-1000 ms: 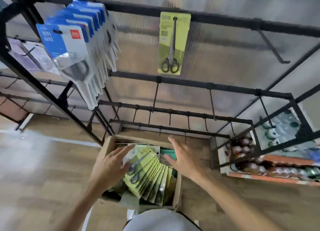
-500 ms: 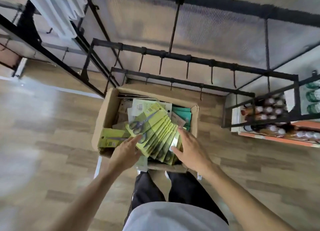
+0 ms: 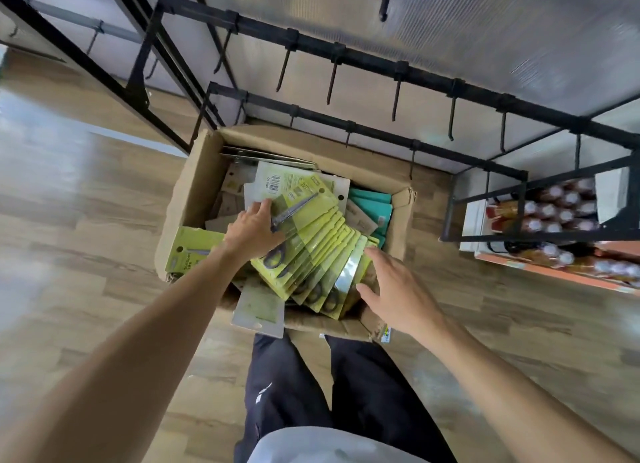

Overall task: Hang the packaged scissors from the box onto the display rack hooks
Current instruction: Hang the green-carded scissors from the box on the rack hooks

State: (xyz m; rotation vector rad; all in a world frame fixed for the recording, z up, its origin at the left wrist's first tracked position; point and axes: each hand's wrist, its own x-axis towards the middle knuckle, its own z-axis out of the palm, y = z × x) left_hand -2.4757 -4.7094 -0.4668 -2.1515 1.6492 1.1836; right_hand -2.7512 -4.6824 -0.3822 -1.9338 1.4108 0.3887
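A cardboard box (image 3: 194,188) stands on the floor below the rack. Several yellow-green scissors packs (image 3: 325,251) lie fanned out inside it. My left hand (image 3: 252,232) grips the top scissors pack (image 3: 304,206) at its left edge, thumb on its face and fingers curled at the edge. With fingers spread, my right hand (image 3: 391,289) touches the right end of the fan. Behind the box, the black display rack (image 3: 346,52) carries rows of bare hooks (image 3: 396,98).
More packs lie loose in the box: one yellow-green pack (image 3: 188,251) at the left wall, a white-backed one (image 3: 259,306) over the front wall, teal packs (image 3: 372,206) at the right. Bottles (image 3: 561,213) fill a low shelf on the right. My legs stand just before the box.
My view has dropped from the rack to the box. My left hand has slid up the fan onto the top pack. My right hand has stayed at the fan's right end.
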